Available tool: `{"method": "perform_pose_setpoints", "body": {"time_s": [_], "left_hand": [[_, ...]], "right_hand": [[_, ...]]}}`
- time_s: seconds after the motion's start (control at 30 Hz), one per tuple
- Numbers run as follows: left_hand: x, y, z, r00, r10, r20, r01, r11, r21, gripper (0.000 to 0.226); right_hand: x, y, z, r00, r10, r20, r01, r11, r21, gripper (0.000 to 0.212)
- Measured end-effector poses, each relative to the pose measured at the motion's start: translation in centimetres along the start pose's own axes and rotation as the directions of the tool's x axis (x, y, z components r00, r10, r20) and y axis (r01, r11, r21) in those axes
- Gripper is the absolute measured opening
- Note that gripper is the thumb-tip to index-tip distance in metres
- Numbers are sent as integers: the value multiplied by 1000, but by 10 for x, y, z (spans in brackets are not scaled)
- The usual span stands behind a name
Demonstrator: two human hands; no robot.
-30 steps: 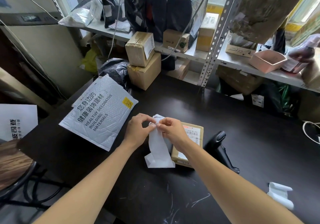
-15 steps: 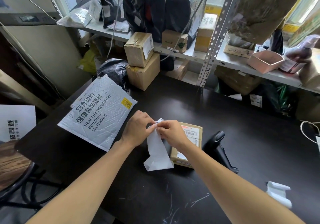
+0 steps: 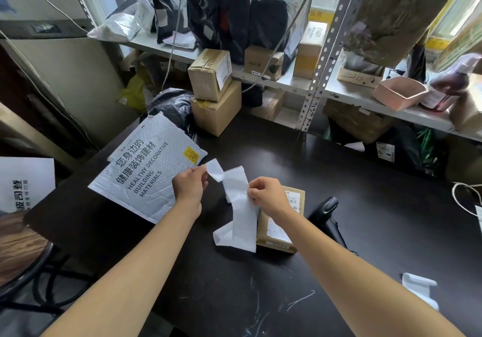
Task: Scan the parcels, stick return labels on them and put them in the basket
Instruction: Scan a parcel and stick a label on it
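Pinching one label strip (image 3: 241,206) — two hands (image 3: 189,188).

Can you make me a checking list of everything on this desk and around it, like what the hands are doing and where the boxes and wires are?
Surface: black desk, pale scratches near the front edge.
Job's things: small box lies flat by the right hand; label strip held up over the desk; scanner lies right of the box; white mailer lies flat at the left. No basket seen.
Clutter: two stacked boxes at the back; black bag behind the mailer; paper scrap at the front right.
Hands: left hand pinches the peeled end of the strip; right hand pinches its edge.
Cables: white cord at the right edge; a cable hangs at the back.
Surroundings: metal shelf full of parcels; pink tray on it.
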State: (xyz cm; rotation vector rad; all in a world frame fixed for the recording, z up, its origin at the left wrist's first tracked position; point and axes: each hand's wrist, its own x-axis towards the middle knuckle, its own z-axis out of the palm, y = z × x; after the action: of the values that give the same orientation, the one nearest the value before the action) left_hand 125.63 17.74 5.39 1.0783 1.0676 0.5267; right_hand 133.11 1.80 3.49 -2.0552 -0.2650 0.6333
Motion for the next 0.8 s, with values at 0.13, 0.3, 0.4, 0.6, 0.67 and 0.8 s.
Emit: {"method": "perform_pose_setpoints", "body": {"time_s": [0.13,0.3,0.4,0.6,0.67,0.8], "left_hand": [[-4,0,2,980,188,-68,-178,975,131,20],[-20,-14,4,758,596,264,-638,597,485,15],[-27,-27,6,510,712,483,-837,279,471,7],[-27,-56,12,475,556,682,-880,319,352,24],[-34,-58,22,610,378,696,-761,524,383,35],[-52,-64,46,635,113,764,-621,663,418,14]], "right_hand": [[0,-5,0,994,61,-88,-73,988,-133,11],[-7,-31,6,995,96,-24,-91,981,171,44],[-9,-37,3,994,109,24,-111,945,307,40],[-26,9,-28,998,-43,-52,41,998,-42,27],[-36,23,-41,996,-78,-41,75,995,-61,28],[-53,37,-64,999,-41,6,42,988,-147,26]]}}
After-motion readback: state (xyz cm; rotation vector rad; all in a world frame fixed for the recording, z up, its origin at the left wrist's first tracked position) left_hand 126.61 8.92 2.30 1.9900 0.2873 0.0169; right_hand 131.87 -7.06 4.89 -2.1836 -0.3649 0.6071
